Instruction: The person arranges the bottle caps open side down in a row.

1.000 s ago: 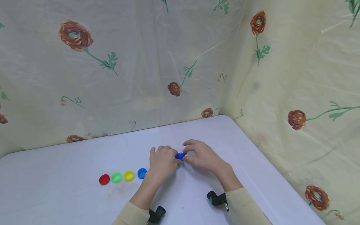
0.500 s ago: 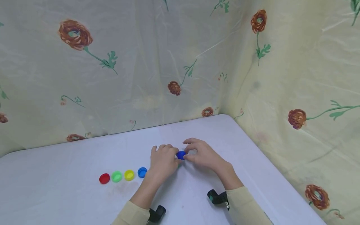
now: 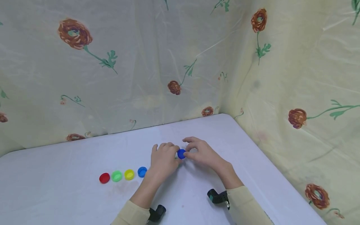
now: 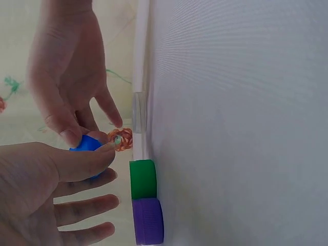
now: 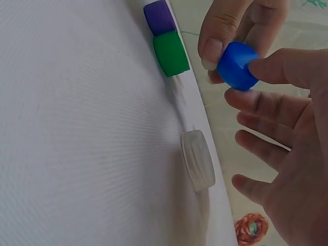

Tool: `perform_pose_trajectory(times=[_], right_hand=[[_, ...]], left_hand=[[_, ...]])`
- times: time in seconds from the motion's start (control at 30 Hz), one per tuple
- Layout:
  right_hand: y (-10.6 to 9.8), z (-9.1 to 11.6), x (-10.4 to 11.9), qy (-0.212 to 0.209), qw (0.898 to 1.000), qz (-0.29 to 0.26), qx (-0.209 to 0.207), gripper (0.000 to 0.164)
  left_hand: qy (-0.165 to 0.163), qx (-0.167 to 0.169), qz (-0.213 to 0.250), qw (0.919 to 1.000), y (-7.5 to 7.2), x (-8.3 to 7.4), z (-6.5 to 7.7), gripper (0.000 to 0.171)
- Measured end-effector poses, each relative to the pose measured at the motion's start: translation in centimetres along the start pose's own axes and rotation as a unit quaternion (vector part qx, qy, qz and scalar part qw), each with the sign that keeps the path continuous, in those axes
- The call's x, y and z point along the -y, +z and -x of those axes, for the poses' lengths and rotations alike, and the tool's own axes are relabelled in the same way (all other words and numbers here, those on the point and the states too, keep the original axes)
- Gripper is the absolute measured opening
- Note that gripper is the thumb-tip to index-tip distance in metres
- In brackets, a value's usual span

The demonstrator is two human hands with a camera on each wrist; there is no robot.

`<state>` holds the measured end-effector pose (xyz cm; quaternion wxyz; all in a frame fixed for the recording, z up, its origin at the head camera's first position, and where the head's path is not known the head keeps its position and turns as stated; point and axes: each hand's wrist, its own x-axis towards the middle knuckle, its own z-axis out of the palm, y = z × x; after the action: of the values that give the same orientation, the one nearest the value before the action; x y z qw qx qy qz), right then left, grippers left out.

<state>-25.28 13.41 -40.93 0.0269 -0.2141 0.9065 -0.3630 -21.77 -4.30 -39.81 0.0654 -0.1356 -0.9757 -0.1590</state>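
Note:
A dark blue bottle cap (image 3: 181, 153) is held up off the table between both hands. My left hand (image 3: 164, 160) pinches it from one side with thumb and forefinger. From the other side the thumb and forefinger of my right hand (image 3: 205, 154) pinch it too, its other fingers spread. In the right wrist view the blue cap (image 5: 234, 66) shows its smooth outside. Below the hands a green cap (image 5: 171, 54) touches a purple cap (image 5: 160, 18). A clear cap (image 5: 198, 160) stands apart from them. My left hand hides most of these in the head view.
On the white table (image 3: 70, 200), a row runs left of my left hand: a red cap (image 3: 104, 178), a light green cap (image 3: 117, 176), a yellow cap (image 3: 129, 174) and a lighter blue cap (image 3: 142, 172). Flowered curtains (image 3: 135, 62) hang behind and at the right.
The dark blue cap has turned between the fingers, from a tilted, dish-like view to a round face towards the head camera. Both hands have hardly moved.

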Motion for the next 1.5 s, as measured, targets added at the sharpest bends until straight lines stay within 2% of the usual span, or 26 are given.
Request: perform_pose_trajectory(times=[0.23,0.53,0.83,1.23,1.5], right_hand=[[-0.06,0.07,0.05,0.015,0.999,-0.036,0.005,0.015],[0.00,0.10,-0.13,0.028,0.998,-0.047,0.011,0.020],[-0.14,0.06,-0.40,0.023,0.999,-0.035,0.024,0.021],[-0.15,0.10,-0.41,0.009,0.998,-0.005,0.056,0.012],[-0.25,0.15,-0.44,-0.022,0.998,0.019,0.051,0.022]], left_hand=[[0.005,-0.008,-0.001,1.0000,0.01,0.03,-0.07,0.036],[0.008,-0.014,0.010,0.9998,-0.10,0.09,-0.06,0.036],[0.015,-0.019,0.012,0.9996,-0.30,0.09,0.02,0.035],[0.011,-0.003,0.004,0.9999,-0.33,0.28,0.03,0.031],[0.010,-0.001,0.002,0.9999,-0.40,0.19,0.02,0.030]])
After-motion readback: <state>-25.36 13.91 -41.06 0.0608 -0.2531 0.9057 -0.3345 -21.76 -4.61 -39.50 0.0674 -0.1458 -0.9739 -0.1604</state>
